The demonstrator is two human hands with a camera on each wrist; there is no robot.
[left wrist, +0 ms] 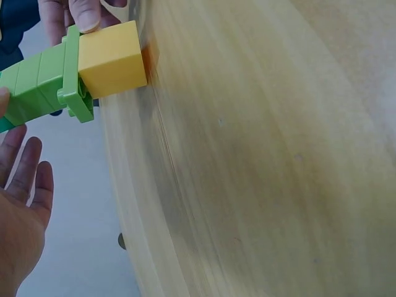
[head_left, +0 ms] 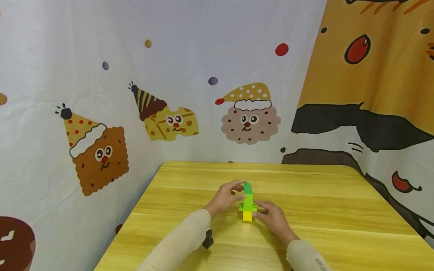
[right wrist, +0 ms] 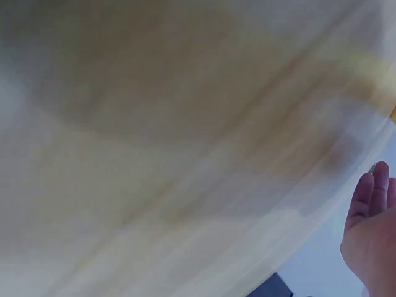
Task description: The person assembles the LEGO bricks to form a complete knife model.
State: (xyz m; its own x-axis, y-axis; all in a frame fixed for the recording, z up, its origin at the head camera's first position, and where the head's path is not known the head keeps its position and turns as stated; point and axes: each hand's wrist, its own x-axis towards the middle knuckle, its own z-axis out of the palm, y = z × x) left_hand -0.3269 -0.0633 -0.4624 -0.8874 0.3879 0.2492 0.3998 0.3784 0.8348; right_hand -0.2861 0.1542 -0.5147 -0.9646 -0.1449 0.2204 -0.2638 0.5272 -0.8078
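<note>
A tower of toy building blocks (head_left: 248, 202) stands upright on the table. A yellow block (left wrist: 112, 60) forms its base, with a wider green plate (left wrist: 74, 77) above, then light green blocks (left wrist: 38, 85) and a darker green curved top (head_left: 248, 188). My left hand (head_left: 226, 196) holds the upper part from the left, index finger at the top and thumb lower on the side. From the right, my right hand (head_left: 272, 218) grips low, thumb by the yellow block and fingers at the plate's end. The right wrist view shows only part of the right hand (right wrist: 374, 229).
The wooden table (head_left: 322, 203) stretches around the tower on all sides. A patterned curtain (head_left: 190, 49) hangs behind its back edge. A dark object (head_left: 208, 239) shows beside my left sleeve (head_left: 183, 235).
</note>
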